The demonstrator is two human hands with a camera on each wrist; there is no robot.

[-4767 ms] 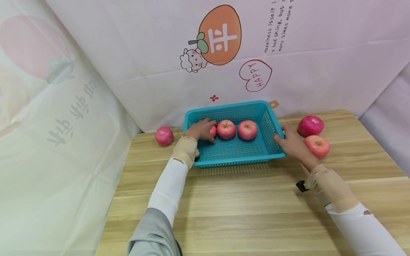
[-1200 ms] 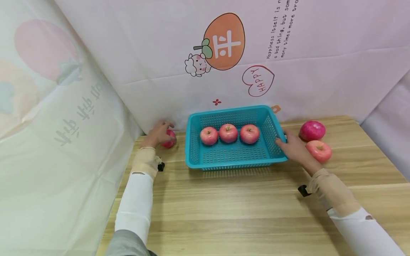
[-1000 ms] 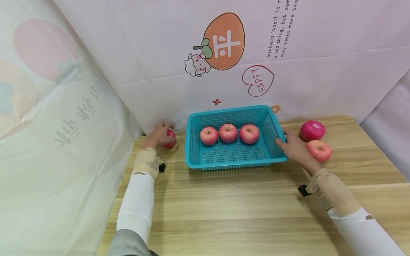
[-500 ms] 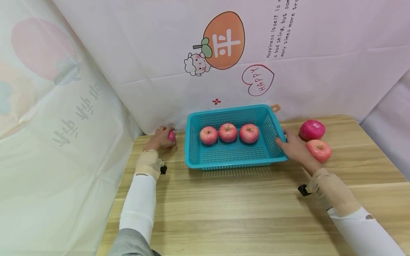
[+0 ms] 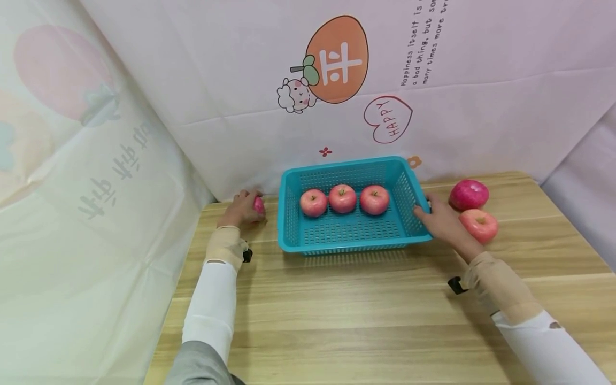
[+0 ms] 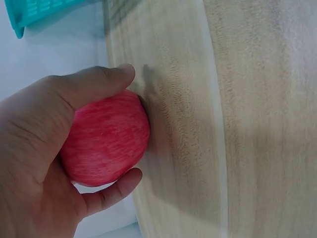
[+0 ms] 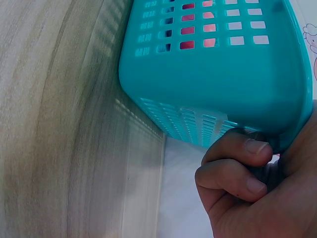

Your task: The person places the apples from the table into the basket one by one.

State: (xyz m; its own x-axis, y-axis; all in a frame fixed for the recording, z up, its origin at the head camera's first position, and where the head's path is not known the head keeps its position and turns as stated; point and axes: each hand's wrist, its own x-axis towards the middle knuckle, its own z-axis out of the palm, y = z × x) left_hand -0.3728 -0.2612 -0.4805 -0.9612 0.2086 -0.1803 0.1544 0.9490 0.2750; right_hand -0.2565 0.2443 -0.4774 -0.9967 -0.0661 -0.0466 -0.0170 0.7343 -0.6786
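My left hand (image 5: 244, 207) holds a magenta-red round fruit (image 6: 106, 141) at the table's back left. In the left wrist view, the thumb curves along one side of its streaked skin and a finger along the other; its exact kind is unclear. To the right stands a blue perforated plastic basket (image 5: 351, 247). Inside it, the left apple (image 5: 313, 203), middle apple (image 5: 343, 199) and right apple (image 5: 374, 200) sit in a row. My right hand (image 5: 445, 220) grips the basket's right rim, fingers curled under it in the right wrist view.
Right of the basket, a magenta fruit (image 5: 469, 194) lies on the wooden table (image 5: 337, 315), with a pale red apple (image 5: 479, 225) in front of it, near my right hand. A printed white cloth (image 5: 231, 80) hangs behind the table.
My left hand has left the apple at the basket's left end, moved left to the magenta-red fruit, and curled around it. The right hand stays on the rim.
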